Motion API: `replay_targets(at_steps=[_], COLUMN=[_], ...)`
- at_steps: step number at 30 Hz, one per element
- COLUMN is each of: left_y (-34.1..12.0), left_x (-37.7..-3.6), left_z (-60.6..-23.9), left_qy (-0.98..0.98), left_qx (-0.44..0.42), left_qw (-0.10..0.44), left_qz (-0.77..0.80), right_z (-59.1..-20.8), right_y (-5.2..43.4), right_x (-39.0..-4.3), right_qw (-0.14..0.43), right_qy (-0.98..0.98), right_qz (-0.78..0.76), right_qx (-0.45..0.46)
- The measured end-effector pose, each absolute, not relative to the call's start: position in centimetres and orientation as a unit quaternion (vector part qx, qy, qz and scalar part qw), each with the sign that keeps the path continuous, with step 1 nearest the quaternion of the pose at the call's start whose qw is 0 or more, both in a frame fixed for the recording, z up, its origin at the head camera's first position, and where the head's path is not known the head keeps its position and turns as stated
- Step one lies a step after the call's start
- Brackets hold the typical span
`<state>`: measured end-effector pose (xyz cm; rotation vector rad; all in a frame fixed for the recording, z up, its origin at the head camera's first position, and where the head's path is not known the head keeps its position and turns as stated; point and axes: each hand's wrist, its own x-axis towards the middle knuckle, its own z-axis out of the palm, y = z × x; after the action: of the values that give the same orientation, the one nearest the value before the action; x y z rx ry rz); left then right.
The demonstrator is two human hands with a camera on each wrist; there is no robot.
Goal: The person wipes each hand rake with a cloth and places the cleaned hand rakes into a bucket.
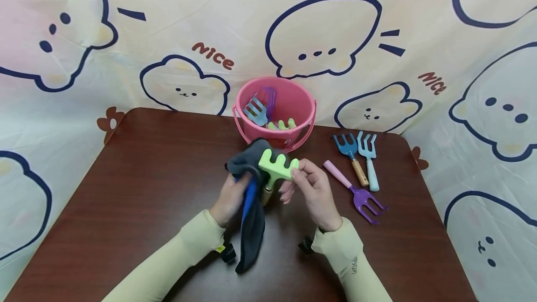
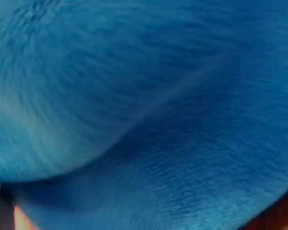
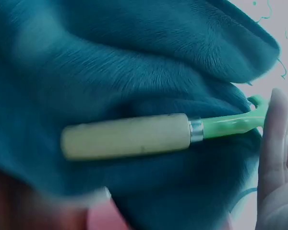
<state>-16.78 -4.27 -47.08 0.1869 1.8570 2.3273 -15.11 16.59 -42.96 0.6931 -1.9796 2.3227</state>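
Note:
My right hand (image 1: 314,192) pinches a green toy hand rake (image 1: 274,169) by an outer tine, its head raised and its handle pointing down. In the right wrist view the rake's pale wooden handle (image 3: 127,136) with a metal collar lies against the cloth. My left hand (image 1: 230,197) grips a cloth (image 1: 251,241), dark grey on one side and blue on the other, which drapes behind the rake and hangs toward me. Blue cloth (image 2: 149,124) fills nearly all of the left wrist view, hiding the left fingers there.
Behind the hands stands a pink bucket (image 1: 248,127) holding a light blue fork, a purple tool and a green-tined piece. To the right lie a blue fork (image 1: 347,147) with a wooden handle, a light blue fork (image 1: 371,174) and a purple fork (image 1: 361,198) with a pink handle.

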Motion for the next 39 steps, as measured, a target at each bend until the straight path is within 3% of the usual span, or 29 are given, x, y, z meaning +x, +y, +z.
replay_targets(at_steps=[3, 6, 9, 11, 14, 21, 39], left_y=[-4.1, -4.3, -4.5, -4.6, -4.7, -5.0, -4.9], left_x=[-16.6, -16.6, -16.7, -16.7, -16.8, -17.5, -17.9], left_z=[-47.4, -47.9, -48.1, -48.1, -48.1, -49.9, -50.6], left_qy=[0.691, 0.733, 0.747, 0.746, 0.74, 0.742, 0.795], left_qx=[0.188, 0.278, 0.315, 0.333, 0.354, 0.409, 0.426], left_qw=[0.062, -0.004, -0.05, -0.049, -0.042, -0.092, 0.026], left_qz=[0.695, 0.621, 0.583, 0.575, 0.57, 0.523, 0.431], right_z=[-43.3, -43.3, -43.2, -43.2, -43.1, -43.3, -43.3], right_y=[16.0, 15.8, 15.8, 15.9, 16.0, 15.9, 16.9], right_x=[-15.1, -15.1, -15.2, -15.3, -15.5, -15.5, -15.8], right_qw=[-0.012, -0.029, -0.054, -0.063, -0.053, -0.024, -0.001], right_qy=[-0.642, -0.657, -0.662, -0.668, -0.682, -0.673, -0.629], right_qz=[0.735, 0.725, 0.721, 0.714, 0.697, 0.703, 0.755], right_qx=[0.219, 0.204, 0.197, 0.199, 0.213, 0.226, 0.187])
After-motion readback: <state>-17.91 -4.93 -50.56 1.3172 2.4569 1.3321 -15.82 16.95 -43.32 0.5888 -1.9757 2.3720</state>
